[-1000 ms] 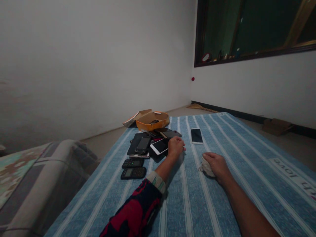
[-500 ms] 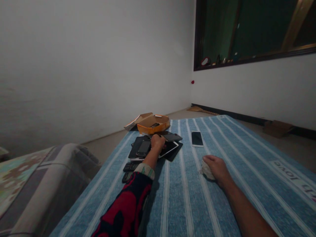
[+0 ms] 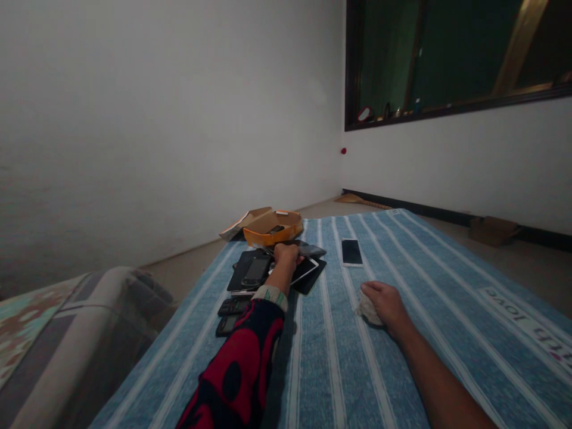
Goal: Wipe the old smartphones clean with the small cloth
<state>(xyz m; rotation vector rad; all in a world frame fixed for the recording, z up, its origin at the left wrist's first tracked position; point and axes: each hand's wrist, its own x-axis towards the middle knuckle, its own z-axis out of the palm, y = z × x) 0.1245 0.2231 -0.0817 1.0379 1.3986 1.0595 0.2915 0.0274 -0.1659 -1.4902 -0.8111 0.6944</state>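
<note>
Pale cloth (image 3: 370, 310) is pinched in the right hand (image 3: 385, 304) on the striped bedding (image 3: 313, 369), near the white phone (image 3: 352, 252). The left hand (image 3: 286, 256) reaches into the phone pile (image 3: 256, 269) before the orange box (image 3: 273, 230), its grip too hidden to tell. The hands are apart.

Likely home room: striped bedcover (image 3: 357, 357), patterned bedding (image 3: 31, 322), window (image 3: 447, 53).

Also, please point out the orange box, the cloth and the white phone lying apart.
Orange box (image 3: 264, 239): head view, front wall.
Cloth (image 3: 370, 312): head view, crumpled middle.
White phone (image 3: 352, 253): head view, dark screen.
</note>
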